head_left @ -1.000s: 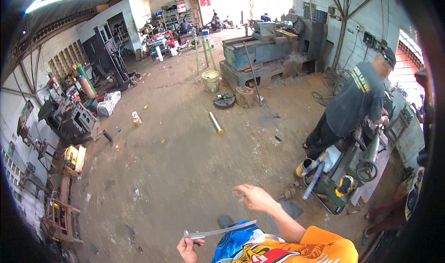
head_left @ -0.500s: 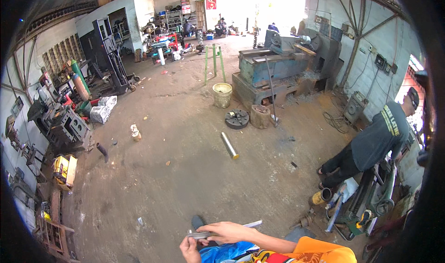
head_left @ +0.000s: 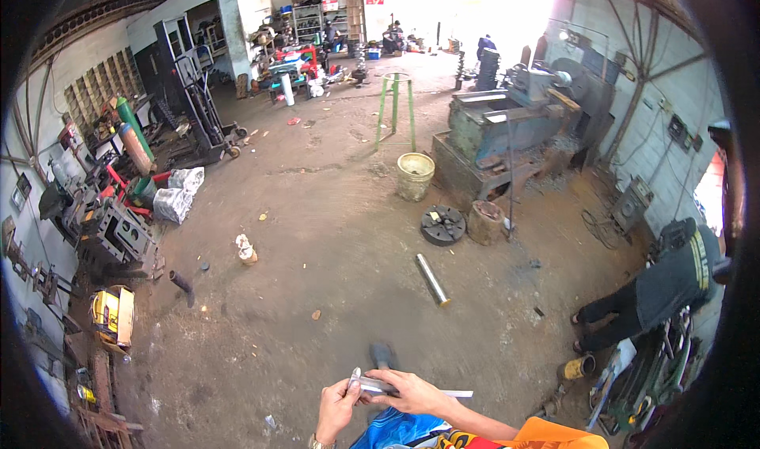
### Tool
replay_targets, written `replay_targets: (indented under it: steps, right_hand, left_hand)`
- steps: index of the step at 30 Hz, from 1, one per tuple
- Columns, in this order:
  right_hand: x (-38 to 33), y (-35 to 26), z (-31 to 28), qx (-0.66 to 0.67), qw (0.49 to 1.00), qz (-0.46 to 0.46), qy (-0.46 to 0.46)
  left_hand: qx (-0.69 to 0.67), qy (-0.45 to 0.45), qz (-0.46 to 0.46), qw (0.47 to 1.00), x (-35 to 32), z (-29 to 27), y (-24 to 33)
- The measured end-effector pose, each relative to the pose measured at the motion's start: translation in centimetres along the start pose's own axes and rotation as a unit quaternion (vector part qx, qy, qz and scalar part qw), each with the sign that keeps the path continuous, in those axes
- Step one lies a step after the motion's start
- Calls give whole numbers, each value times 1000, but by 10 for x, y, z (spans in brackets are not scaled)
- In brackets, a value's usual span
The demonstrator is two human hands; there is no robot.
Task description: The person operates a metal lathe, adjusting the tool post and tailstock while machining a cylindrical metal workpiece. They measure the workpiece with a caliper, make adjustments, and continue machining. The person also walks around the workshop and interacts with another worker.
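Note:
In front of my body, my left hand (head_left: 336,409) is closed round the jaw end of a silver metal caliper (head_left: 375,386). My right hand (head_left: 413,394) lies over its middle with the fingers curled on it. A flat bright bar, which seems to be the caliper's beam, sticks out beyond my right hand. Fine details of the tool are too small to tell. Below the hands are blue cloth and an orange sleeve. Past them, a dark shoe (head_left: 381,356) shows on the floor.
A shiny metal shaft (head_left: 432,280) lies on the floor ahead. Beyond it are a round dark chuck (head_left: 443,225), a bucket (head_left: 416,176), a green stand (head_left: 395,113) and a large blue machine (head_left: 503,132). At right, a person (head_left: 657,299) bends beside metal parts; a yellow box (head_left: 112,316) sits left.
The view has shifted, so the room's objects appear farther right and lower. Both hands still hold the caliper, its jaw end now tipped up more. The person at right leans over further.

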State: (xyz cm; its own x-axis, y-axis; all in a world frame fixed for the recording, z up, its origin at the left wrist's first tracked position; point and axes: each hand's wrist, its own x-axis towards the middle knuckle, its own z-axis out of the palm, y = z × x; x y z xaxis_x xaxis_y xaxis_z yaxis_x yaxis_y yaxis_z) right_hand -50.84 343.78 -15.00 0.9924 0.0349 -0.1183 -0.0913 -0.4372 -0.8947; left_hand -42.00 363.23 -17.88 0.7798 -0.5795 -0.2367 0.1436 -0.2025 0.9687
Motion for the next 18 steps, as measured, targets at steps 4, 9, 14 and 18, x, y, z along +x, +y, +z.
replay_targets:
  steps: [4, 9, 14, 18]
  right_hand:
    - [117, 38, -40, -56, 998, 12, -19]
    - [272, 60, -129, -73, 995, -37, -62]
    - [431, 34, -209, -147, 977, -108, -111]
    - [534, 36, -247, -134, 980, -96, -115]
  left_hand:
    - [-23, 35, -49, 998, 120, -15, 0]
    - [-4, 32, -90, 995, 267, -50, 41]
    - [-97, 51, -77, 991, 398, -111, 99]
    - [-96, 71, -50, 992, 500, -150, 115]
